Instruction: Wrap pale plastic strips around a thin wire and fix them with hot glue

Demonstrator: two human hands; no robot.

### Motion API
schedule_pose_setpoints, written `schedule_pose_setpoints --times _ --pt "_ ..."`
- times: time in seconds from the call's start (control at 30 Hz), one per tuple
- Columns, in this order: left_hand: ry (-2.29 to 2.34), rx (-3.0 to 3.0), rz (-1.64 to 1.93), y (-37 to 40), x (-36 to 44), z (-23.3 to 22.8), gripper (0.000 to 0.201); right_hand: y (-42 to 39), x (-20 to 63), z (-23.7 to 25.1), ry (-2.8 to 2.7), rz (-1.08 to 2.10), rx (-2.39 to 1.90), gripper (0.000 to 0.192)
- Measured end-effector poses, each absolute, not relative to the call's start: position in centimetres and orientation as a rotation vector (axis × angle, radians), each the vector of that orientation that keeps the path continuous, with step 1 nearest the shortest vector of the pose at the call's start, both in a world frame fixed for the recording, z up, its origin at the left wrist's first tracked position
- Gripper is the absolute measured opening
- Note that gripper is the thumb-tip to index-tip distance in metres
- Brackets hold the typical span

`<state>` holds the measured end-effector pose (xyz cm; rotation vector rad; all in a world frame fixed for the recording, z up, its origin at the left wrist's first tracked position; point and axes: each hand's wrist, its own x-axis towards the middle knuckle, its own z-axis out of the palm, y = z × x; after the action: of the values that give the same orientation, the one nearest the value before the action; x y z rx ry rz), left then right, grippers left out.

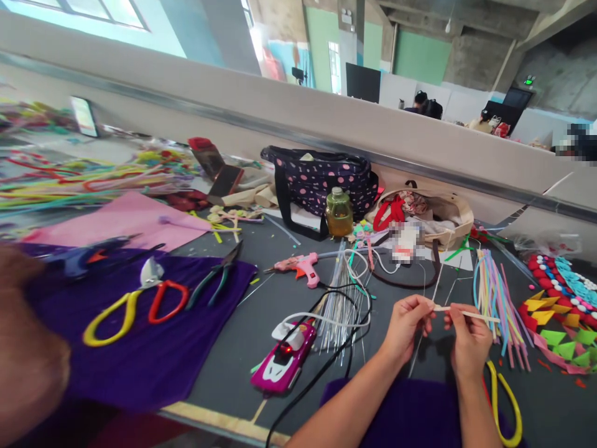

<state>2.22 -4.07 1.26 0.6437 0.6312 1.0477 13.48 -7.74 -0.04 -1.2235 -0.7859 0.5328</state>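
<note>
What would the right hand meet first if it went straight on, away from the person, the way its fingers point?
Probably the thin white wires on the table just beyond the right hand, which holds a pale stick; depth is unclear.

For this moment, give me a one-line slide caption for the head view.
Both hands, left and right, pinch a thin pale strip above a dark table, between straws and a glue gun.

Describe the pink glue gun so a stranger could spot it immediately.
Start at the dark polka-dot fabric bag against the back wall of the grey table. Just in front of it stands an amber glass bottle. Left of and below the bottle lies the pink plastic glue gun, the only pistol-shaped tool with an orange trigger.
</note>
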Motion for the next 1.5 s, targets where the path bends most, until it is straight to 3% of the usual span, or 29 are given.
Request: schedule_pose_setpoints --times 0.7,1.1,1.5 --pt "0.561 0.602 1.031 -4.3 2.5 1.6 0.030 -8.3 12.1 1.2 -0.896 0.549 -1.279 0.021" --pt "0.560 0.605 0.981 -4.5 2.6 1.5 0.033 -8.8 11.9 0.9 -1.112 0.156 -1.213 0.007" --pt "0.516 0.675 0.854 -4.1 1.8 2.1 0.028 -8.8 12.4 1.3 -1.093 0.134 -1.239 0.010"
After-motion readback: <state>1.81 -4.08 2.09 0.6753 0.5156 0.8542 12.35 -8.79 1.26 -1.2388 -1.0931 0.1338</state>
